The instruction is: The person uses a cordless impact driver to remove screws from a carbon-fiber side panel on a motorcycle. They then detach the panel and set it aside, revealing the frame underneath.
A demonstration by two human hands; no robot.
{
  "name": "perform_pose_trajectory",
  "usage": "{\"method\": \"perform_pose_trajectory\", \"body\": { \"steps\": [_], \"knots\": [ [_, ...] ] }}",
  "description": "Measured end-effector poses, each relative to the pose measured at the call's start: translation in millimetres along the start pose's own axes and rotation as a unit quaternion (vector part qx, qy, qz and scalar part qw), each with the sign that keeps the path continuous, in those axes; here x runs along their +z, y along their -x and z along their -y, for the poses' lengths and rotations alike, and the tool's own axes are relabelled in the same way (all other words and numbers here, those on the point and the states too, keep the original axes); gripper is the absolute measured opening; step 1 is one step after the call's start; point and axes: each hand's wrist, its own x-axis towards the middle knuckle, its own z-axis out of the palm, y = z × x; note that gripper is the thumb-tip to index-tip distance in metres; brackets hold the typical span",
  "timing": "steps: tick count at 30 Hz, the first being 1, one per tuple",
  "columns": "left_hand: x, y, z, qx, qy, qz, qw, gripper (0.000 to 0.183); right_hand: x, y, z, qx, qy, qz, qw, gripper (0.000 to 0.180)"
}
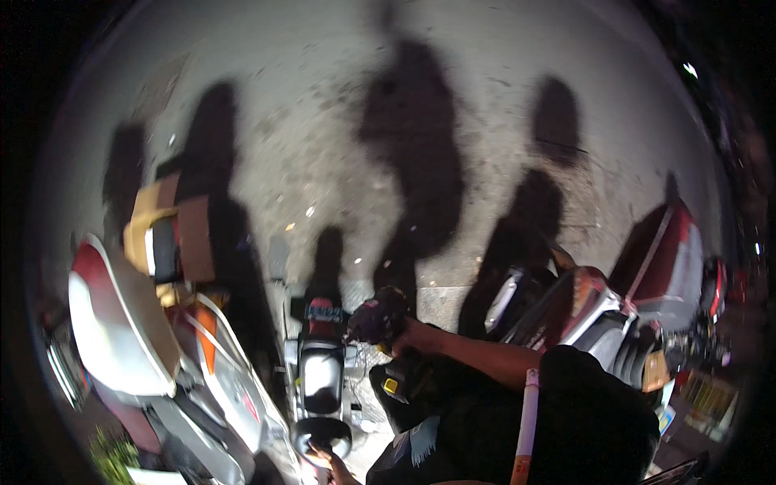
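Note:
My right arm, in a black sleeve, reaches across from the right. My right hand [413, 337] is closed on a dark, patterned, bunched item [379, 315], perhaps cloth; its exact kind is unclear. Lower down, my left hand [327, 462] touches the round black seat [321, 431] of a small two-wheeler [321, 376]; whether it grips is hidden by glare and the frame edge. The two-wheeler's rear, with a plate, points away from me. Close to the camera, a cigarette [527, 418] sticks up from the bottom edge. Black fabric with a yellow patch [391, 385] lies below my right hand.
On the left stands a white and red scooter [121, 321] with an open cardboard box [197, 239] behind it. Several motorbikes, one with a red and silver tail [582, 303], stand at the right. Long shadows fall on the pavement [315, 151]. A plant [115, 451] is at lower left.

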Motion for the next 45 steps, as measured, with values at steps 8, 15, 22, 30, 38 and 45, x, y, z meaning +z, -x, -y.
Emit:
{"method": "perform_pose_trajectory", "body": {
  "steps": [8,15,22,30,38,45],
  "knots": [
    [135,53,-183,-0.072,0.048,0.302,0.949,0.044,-103,94,142,-0.114,-0.302,-0.144,0.935,0.031],
    [343,206,-540,0.095,0.129,0.633,0.757,0.053,-210,114,250,-0.279,-0.315,-0.241,0.875,0.02],
    [449,581,-798,0.009,0.149,0.911,0.383,0.058,-300,175,357,-0.422,-0.292,-0.443,0.735,0.037],
    [584,843,-814,0.066,-0.108,0.928,0.351,0.044,-464,280,437,-0.414,-0.054,-0.73,0.541,0.049],
    [669,1078,-792,-0.047,-0.254,0.888,0.38,0.043,-588,441,473,-0.168,0.058,-0.861,0.477,0.057],
    [685,1327,-681,0.053,-0.433,0.849,0.297,0.041,-712,582,413,-0.094,-0.063,-0.893,0.435,0.058]
  ]
}}
